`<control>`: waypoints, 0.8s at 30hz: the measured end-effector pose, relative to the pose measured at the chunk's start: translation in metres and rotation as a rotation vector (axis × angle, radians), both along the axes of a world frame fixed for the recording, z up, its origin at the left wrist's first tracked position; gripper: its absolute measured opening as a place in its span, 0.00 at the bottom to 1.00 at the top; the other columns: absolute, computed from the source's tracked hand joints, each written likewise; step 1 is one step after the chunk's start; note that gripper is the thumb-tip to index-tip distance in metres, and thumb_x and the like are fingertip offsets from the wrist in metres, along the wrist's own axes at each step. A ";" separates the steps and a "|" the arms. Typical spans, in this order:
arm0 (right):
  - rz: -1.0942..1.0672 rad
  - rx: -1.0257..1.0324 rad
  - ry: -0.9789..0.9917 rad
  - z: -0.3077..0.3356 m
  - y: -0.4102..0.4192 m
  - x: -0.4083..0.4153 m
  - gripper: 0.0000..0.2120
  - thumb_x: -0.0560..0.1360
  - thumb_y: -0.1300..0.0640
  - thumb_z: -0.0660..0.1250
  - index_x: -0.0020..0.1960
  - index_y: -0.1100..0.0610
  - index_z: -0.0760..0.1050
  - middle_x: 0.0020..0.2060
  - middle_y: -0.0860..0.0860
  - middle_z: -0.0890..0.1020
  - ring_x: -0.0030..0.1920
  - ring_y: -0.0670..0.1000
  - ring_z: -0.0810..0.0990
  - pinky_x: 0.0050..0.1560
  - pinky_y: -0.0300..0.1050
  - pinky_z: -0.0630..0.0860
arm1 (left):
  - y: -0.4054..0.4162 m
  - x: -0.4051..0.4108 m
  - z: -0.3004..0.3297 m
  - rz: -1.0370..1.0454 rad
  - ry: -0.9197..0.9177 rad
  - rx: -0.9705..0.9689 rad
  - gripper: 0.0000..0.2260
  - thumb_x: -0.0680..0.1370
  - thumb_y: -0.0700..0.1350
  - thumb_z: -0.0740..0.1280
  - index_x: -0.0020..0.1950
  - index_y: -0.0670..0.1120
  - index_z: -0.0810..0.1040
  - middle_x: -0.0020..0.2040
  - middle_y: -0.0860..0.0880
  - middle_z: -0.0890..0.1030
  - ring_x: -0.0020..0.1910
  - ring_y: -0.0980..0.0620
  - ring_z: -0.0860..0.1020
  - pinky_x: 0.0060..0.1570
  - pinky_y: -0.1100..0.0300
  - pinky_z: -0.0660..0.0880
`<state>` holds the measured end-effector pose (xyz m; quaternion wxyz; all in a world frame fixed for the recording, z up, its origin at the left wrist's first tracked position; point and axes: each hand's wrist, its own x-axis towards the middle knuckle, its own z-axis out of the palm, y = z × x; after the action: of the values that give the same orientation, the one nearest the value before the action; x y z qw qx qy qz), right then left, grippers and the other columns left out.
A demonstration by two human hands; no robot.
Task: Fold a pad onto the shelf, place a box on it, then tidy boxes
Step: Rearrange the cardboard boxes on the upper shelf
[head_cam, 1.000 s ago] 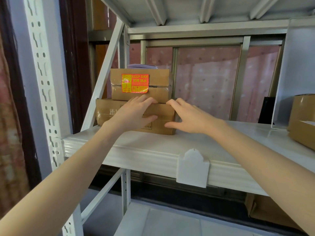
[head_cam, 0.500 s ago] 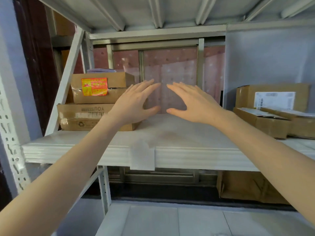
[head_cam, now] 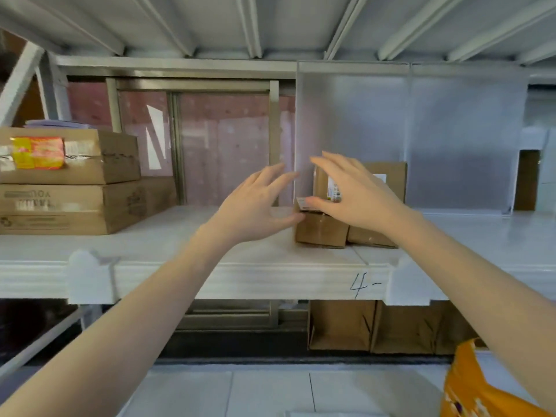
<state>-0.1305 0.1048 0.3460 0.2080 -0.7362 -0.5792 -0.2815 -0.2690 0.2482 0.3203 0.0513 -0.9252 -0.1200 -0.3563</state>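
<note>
Both hands reach over the white shelf [head_cam: 270,266]. The left hand [head_cam: 255,206] has its grip spread, thumb near the left side of a small cardboard box [head_cam: 320,233]. The right hand [head_cam: 355,194] is also spread above this box, holding nothing. Two stacked cardboard boxes [head_cam: 69,182] stand far left on the shelf
</note>
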 end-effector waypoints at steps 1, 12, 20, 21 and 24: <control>-0.021 0.004 0.008 -0.003 -0.007 0.010 0.34 0.73 0.36 0.61 0.74 0.46 0.55 0.75 0.48 0.58 0.74 0.52 0.56 0.68 0.53 0.63 | -0.009 0.011 -0.004 -0.003 0.003 -0.010 0.32 0.74 0.62 0.64 0.75 0.56 0.57 0.77 0.51 0.57 0.74 0.47 0.58 0.69 0.52 0.61; -0.201 -0.112 0.236 -0.035 -0.035 0.067 0.39 0.66 0.25 0.54 0.72 0.41 0.56 0.74 0.53 0.60 0.69 0.62 0.67 0.61 0.56 0.69 | -0.065 0.081 -0.030 0.188 -0.011 -0.017 0.31 0.68 0.65 0.66 0.69 0.59 0.65 0.71 0.52 0.65 0.69 0.46 0.65 0.62 0.46 0.67; -0.186 -0.113 0.230 -0.035 -0.028 0.061 0.33 0.69 0.29 0.57 0.68 0.46 0.65 0.63 0.55 0.71 0.61 0.61 0.72 0.53 0.49 0.70 | -0.053 0.075 -0.032 0.218 -0.017 -0.144 0.28 0.71 0.66 0.65 0.69 0.58 0.68 0.65 0.54 0.72 0.64 0.48 0.68 0.54 0.49 0.71; -0.182 -0.117 0.238 -0.035 -0.028 0.060 0.33 0.70 0.30 0.58 0.68 0.47 0.65 0.63 0.55 0.71 0.62 0.61 0.72 0.51 0.48 0.68 | -0.053 0.073 -0.032 0.209 -0.016 -0.150 0.27 0.71 0.64 0.65 0.69 0.58 0.68 0.66 0.54 0.72 0.64 0.48 0.68 0.54 0.49 0.71; -0.174 -0.117 0.282 -0.033 -0.024 0.060 0.32 0.70 0.32 0.60 0.68 0.47 0.66 0.63 0.55 0.71 0.62 0.60 0.72 0.48 0.46 0.63 | -0.051 0.067 -0.031 0.191 -0.021 -0.137 0.25 0.72 0.61 0.65 0.68 0.57 0.69 0.65 0.54 0.72 0.63 0.48 0.68 0.56 0.49 0.73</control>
<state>-0.0700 0.0809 0.3132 0.2188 -0.8265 -0.4939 -0.1584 -0.2023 0.1973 0.2896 0.0203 -0.9071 -0.2321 -0.3505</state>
